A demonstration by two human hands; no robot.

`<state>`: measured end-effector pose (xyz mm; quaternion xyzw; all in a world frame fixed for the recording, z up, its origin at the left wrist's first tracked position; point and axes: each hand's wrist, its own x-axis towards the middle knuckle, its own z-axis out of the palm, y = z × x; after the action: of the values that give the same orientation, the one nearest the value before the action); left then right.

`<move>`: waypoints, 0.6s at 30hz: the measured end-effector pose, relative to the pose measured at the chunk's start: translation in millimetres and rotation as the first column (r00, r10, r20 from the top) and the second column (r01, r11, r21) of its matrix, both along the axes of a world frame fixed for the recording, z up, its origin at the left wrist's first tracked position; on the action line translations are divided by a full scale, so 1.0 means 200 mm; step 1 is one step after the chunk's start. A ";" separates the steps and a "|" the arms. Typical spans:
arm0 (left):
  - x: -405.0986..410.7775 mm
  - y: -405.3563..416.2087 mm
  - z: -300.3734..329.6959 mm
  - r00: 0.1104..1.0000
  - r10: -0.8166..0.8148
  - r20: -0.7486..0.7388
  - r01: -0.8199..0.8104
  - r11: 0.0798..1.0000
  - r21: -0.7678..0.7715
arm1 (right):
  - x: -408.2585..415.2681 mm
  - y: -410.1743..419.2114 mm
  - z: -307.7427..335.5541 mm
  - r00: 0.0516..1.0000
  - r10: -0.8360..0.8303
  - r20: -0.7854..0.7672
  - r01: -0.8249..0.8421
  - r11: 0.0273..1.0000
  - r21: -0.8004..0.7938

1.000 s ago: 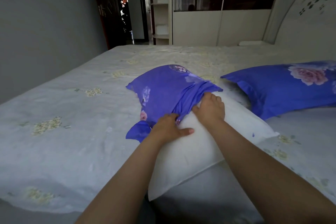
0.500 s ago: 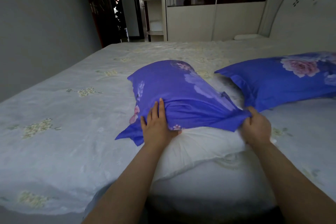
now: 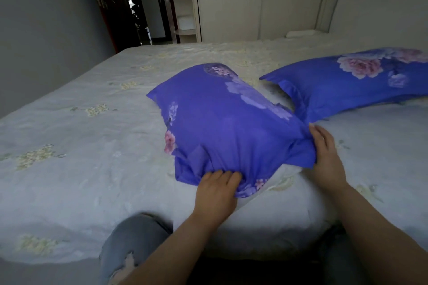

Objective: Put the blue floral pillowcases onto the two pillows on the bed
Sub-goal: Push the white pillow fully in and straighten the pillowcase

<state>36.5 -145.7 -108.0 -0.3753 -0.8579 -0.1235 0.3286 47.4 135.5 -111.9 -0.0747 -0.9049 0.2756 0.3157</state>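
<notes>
Pillowcase (image 3: 231, 127), smooth blue floral cloth, bunched at its open edge; left hand (image 3: 216, 188) and right hand (image 3: 324, 157) both grip it. Second cased pillow (image 3: 347, 85) just beside, on pale embroidered bed (image 3: 81, 146).

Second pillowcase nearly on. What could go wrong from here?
1. The near pillowcase is bunched where the left hand grips its open edge; the hem may end up creased or twisted.
2. The right hand holds the corner right beside the finished pillow; a hard pull might drag that one askew.
3. White pillow shows below the hem; letting go now likely leaves it exposed.
</notes>
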 end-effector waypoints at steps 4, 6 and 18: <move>0.06 -0.03 -0.04 0.998 0.038 0.056 -0.032 0.995 -0.098 | 0.02 -0.04 0.07 0.980 0.075 -0.185 0.009 0.910 0.415; 0.10 -0.01 -0.03 0.995 0.052 0.080 -0.042 0.992 -0.117 | 0.05 0.06 0.07 0.979 -0.138 -0.153 0.186 0.911 0.367; 0.27 0.07 0.04 0.877 0.322 0.356 -0.067 0.817 -0.573 | 0.08 0.07 -0.02 0.655 -0.591 0.470 0.410 0.801 0.436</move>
<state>91.0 -132.3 -99.4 -0.3231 -0.9428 0.0796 0.0184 62.5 149.3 -116.5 -0.3576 -0.9293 0.0031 0.0927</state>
